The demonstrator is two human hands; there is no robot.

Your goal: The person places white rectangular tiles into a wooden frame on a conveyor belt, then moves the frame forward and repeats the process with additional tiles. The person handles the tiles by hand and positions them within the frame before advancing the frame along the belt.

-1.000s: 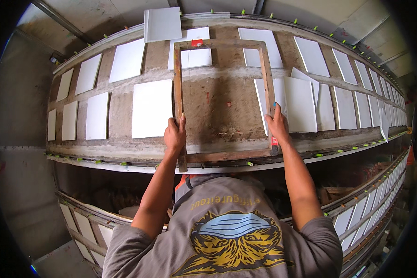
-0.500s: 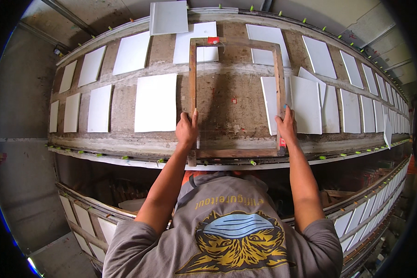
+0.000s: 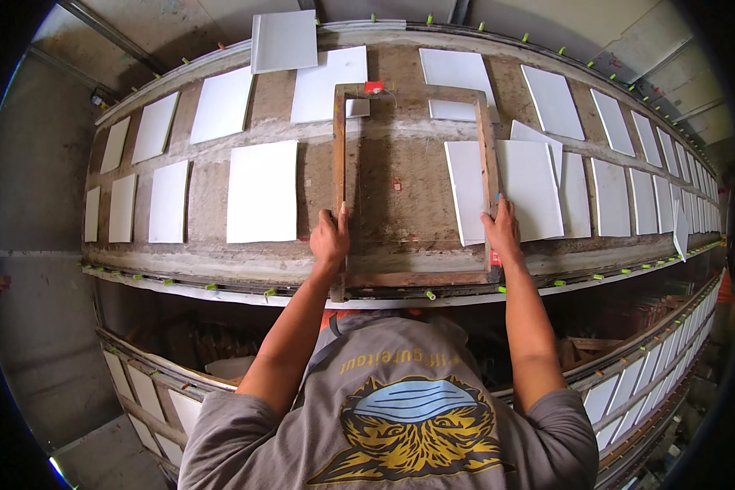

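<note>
Between both hands I hold a rectangular wooden frame over the long brown table, whose surface shows through it. Red tape marks the frame's far rail, with more near its lower right corner. My left hand grips the left rail, and my right hand is closed on the right one. Whether the frame rests on the table or hovers, I cannot tell. Left of it lies a white rectangular sheet. Several overlapping white sheets lie beside and partly under the right rail.
Rows of white sheets run along the table into the distance at right. One sheet sticks out over the far edge. Small green clips line both table edges. Behind me, a second table carries more white sheets.
The frame has shifted slightly right and toward me against the sheets, its far rail now lower in view. Both hands keep their grip. The whole view has shifted a little.
</note>
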